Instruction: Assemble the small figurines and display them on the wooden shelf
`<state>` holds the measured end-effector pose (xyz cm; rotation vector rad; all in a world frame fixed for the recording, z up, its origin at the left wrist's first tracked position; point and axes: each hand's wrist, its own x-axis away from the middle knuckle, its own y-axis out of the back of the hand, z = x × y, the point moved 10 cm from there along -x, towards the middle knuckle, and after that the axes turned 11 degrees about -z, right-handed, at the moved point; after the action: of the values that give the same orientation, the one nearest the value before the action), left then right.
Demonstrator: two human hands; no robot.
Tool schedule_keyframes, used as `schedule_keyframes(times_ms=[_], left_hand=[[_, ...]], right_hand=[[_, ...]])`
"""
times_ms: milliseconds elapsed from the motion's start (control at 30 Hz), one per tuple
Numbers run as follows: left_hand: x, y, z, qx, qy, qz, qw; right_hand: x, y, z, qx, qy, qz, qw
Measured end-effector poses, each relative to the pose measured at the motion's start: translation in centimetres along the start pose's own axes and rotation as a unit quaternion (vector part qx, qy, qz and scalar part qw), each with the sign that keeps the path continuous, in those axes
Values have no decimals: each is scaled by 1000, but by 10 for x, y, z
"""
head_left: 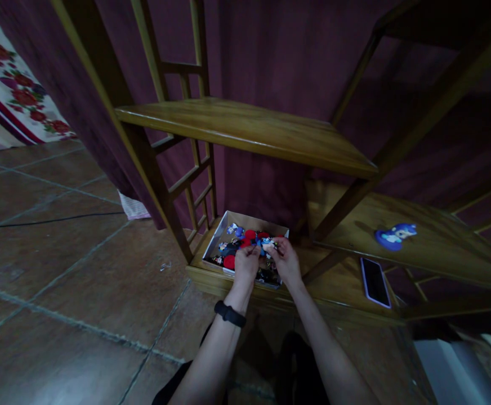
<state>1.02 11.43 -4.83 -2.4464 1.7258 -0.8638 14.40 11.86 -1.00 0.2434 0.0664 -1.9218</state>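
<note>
A shallow cardboard box (214,251) with white outer walls sits on the low shelf and holds several small figurines, some on round red bases. My right hand (286,261) pinches a small blue-and-white figurine (267,244) just above the box's contents. Close beside it, my left hand (246,263), with a black band on the wrist, has its fingers closed at the figurine's blue lower part; its fingertips are partly hidden. Among the others in the box, a purple-blue figurine (235,229) lies near the back left corner.
A wooden shelf board (245,126) juts out above the box. To the right, a purple-blue figurine (395,235) lies on another board, and a phone (375,282) rests below it. Slatted uprights and a dark red curtain (266,62) stand behind. A cable (51,221) crosses the tiled floor.
</note>
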Motion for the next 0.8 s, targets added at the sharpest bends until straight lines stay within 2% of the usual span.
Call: schedule_keyframes(times_ms=[167,500,700,800], left_hand=[[1,7,-8,-27,-12,-22,999],[6,12,-3,-27,54,0,998],[2,12,4,-29,69,-13,997],[1,8,9,5,101,-4,995]], right_hand=[[3,0,8,6,21,21,1000],[8,-4,9,25,34,79,996],[12,-2,9,61,53,54,995],[10,-3,9,44,49,44,997]])
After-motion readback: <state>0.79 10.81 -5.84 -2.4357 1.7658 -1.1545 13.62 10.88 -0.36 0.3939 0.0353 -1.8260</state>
